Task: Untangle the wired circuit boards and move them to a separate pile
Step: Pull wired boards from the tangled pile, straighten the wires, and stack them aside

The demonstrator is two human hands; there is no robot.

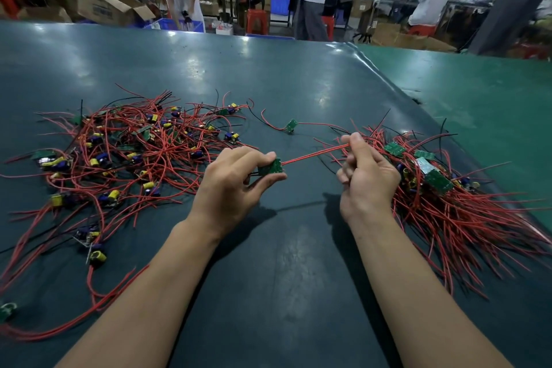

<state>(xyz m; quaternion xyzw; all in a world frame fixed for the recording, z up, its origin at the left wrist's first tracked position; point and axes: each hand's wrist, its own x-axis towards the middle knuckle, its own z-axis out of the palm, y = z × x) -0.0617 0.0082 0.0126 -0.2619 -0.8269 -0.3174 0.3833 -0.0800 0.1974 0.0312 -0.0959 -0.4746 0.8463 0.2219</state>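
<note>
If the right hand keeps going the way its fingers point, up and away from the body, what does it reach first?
Probably the loose red wires at the near edge of the sorted pile just beyond the right hand; the lone board lies further left. Depth is uncertain.

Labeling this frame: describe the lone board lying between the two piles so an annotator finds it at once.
On the dark green table, look at the bare strip between the tangled pile on the left and the sorted pile on the right, beyond both hands. The lone board is a small green square trailing red wires to both sides. Unlike the held board, no fingers touch it.
</note>
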